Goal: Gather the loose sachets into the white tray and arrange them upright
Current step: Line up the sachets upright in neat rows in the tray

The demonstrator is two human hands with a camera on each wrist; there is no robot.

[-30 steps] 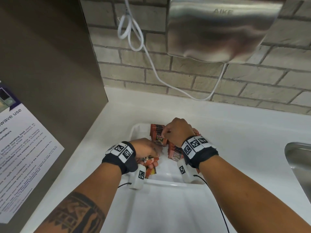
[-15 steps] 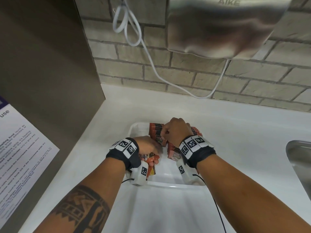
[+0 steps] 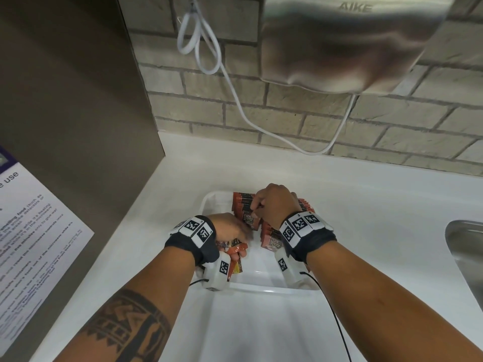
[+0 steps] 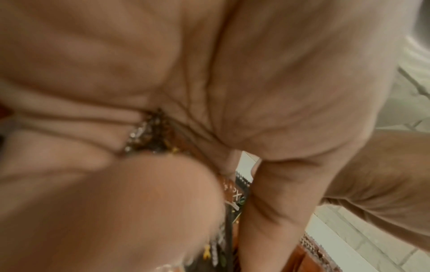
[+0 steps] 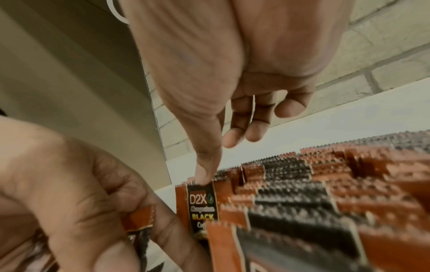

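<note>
Both hands are staying over the tray since a second ago, while the camera has tipped slightly so the wall dryer sits higher in view.

Head view: a white tray (image 3: 209, 202) is sitting on a white counter (image 3: 366, 205) below a brick wall. The right hand (image 3: 274, 205) is reaching into the far half of the tray, fingers curled down onto a row of upright sachets (image 3: 244, 205). The left hand (image 3: 230, 231) is hovering at the tray's left side, clutching a bunch of loose sachets (image 3: 236, 248). A steel dryer (image 3: 339, 43) and a white cord (image 3: 235, 95) are hanging on the wall, a sink (image 3: 467, 246) is showing at the right edge, and a printed notice (image 3: 34, 231) is lying at the left.

Left wrist view: the left hand (image 4: 163, 92) is filling the frame, blurred, fingers closed around sachet edges.

Right wrist view: the right hand (image 5: 221, 64) is pointing down, its thumb (image 5: 204, 165) pressing the top edge of a front sachet (image 5: 202, 202) labelled D2X; the other fingers are bending loosely, and whether they are pinching it I cannot tell. Packed sachets are standing upright to the right.
</note>
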